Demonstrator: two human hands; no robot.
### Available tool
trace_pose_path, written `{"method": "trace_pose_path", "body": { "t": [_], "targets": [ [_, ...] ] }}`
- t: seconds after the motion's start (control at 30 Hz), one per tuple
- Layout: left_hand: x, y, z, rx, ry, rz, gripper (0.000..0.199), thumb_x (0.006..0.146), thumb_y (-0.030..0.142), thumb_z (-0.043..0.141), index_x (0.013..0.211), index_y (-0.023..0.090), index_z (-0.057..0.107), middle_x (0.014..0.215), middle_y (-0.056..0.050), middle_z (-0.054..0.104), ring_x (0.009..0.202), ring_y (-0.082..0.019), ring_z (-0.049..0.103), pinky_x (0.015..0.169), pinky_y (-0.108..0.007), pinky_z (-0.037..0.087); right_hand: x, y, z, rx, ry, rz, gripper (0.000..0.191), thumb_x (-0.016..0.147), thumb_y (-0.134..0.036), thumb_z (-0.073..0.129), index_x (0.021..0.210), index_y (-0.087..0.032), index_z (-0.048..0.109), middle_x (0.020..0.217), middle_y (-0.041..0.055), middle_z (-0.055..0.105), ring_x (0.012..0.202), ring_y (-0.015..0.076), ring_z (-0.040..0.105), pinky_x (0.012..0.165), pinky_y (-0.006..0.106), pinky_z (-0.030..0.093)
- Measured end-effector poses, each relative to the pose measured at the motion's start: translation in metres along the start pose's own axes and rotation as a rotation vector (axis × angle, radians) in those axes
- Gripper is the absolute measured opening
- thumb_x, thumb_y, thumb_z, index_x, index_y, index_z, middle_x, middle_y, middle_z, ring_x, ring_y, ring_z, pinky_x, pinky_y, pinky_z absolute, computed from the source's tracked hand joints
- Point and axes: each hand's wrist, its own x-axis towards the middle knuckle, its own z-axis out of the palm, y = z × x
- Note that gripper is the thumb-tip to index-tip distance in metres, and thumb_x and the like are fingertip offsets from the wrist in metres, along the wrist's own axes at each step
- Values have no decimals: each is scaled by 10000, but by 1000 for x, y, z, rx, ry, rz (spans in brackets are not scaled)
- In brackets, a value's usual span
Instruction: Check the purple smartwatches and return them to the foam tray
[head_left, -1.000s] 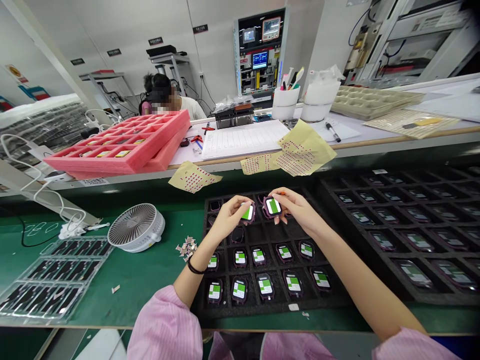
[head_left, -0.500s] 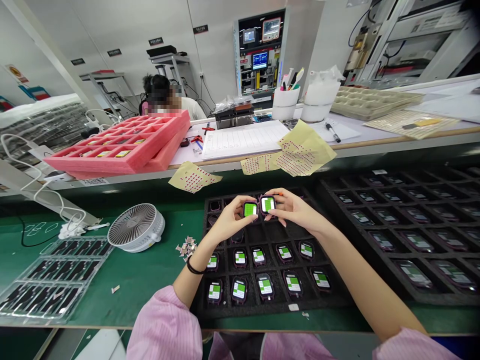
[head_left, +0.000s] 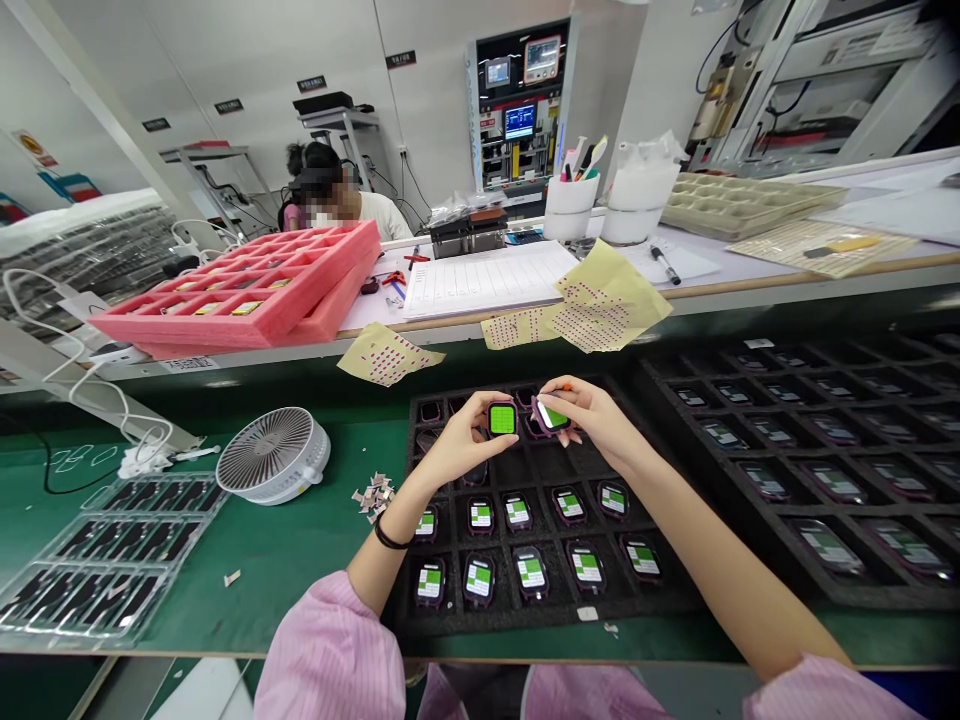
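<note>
Between the fingers and thumb of my left hand (head_left: 466, 435) is a smartwatch body (head_left: 502, 419) with a lit green screen facing me. My right hand (head_left: 589, 415) grips a second smartwatch body (head_left: 553, 414), purple-edged, its green and white screen tilted and partly covered by my thumb. Both are held above a black foam tray (head_left: 551, 545). In the tray's two near rows lie several watch bodies (head_left: 531, 570) with lit green and white screens. Dark-screened ones sit in the far left pockets, partly hidden by my left hand.
To the right is another black foam tray (head_left: 757, 500) with watch bodies. A white fan (head_left: 274, 450), small scraps (head_left: 373, 495) and clear plastic trays (head_left: 105, 560) lie on the left. Pink foam trays (head_left: 262, 325) and yellow sticker sheets (head_left: 611, 300) rest along the shelf. A person sits beyond.
My right hand has moved slightly right, drawing its smartwatch away from the left one and tilting it. My left hand has barely moved.
</note>
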Motion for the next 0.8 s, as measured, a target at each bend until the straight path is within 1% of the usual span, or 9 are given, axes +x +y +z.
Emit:
{"method": "trace_pose_path", "body": {
  "t": [0.1, 0.2, 0.3, 0.43, 0.53, 0.67, 0.8],
  "targets": [
    [0, 0, 0, -11, 8, 0, 425, 787, 290, 699, 1159, 200, 514, 1230, -90, 561, 874, -135, 586, 588, -190, 382, 0, 0, 0, -17, -24, 6, 420, 655, -485, 781, 858, -193, 558, 625, -46, 585, 365, 63, 479, 328, 194, 273],
    [0, -1, 0, -19, 18, -1, 441, 774, 299, 713, 1157, 200, 518, 1228, -91, 567, 883, -141, 591, 588, -189, 384, 1, 0, -1, -31, -71, -25, 447, 637, -444, 805, 904, -194, 548, 680, -38, 591, 415, 70, 509, 340, 188, 291],
    [0, -1, 0, -15, 32, -2, 447, 770, 298, 716, 1161, 200, 523, 1215, -92, 579, 860, -137, 592, 580, -190, 385, 1, 2, -3, -23, -134, -56, 481, 627, -385, 821, 964, -202, 531, 735, -24, 600, 496, 94, 553, 351, 178, 312],
    [0, -2, -1, -16, 48, 0, 445, 767, 291, 720, 1159, 199, 530, 1206, -92, 586, 845, -135, 590, 585, -195, 393, 1, 3, -5, -18, -178, -59, 529, 609, -318, 835, 1018, -215, 515, 878, 16, 622, 619, 120, 600, 362, 163, 330],
    [1, -2, -1, -21, 49, -3, 450, 767, 286, 721, 1162, 196, 525, 1197, -90, 588, 859, -138, 594, 593, -195, 401, 1, 2, -5, -12, -183, -63, 498, 655, -349, 805, 1034, -213, 513, 884, 21, 609, 629, 125, 610, 364, 165, 335],
    [1, -2, -2, -23, 49, -1, 445, 777, 277, 712, 1167, 193, 516, 1178, -88, 595, 875, -142, 598, 624, -202, 425, -1, 0, -5, 10, -181, -61, 400, 775, -448, 689, 1052, -209, 529, 913, 33, 595, 611, 125, 620, 370, 183, 356],
    [1, -2, -3, -16, 47, 0, 453, 775, 276, 717, 1171, 197, 512, 1188, -89, 592, 897, -149, 598, 643, -207, 439, -1, -1, -6, 11, -178, -59, 375, 803, -458, 656, 1059, -211, 537, 902, 31, 590, 611, 128, 623, 377, 190, 361]
  ]
}}
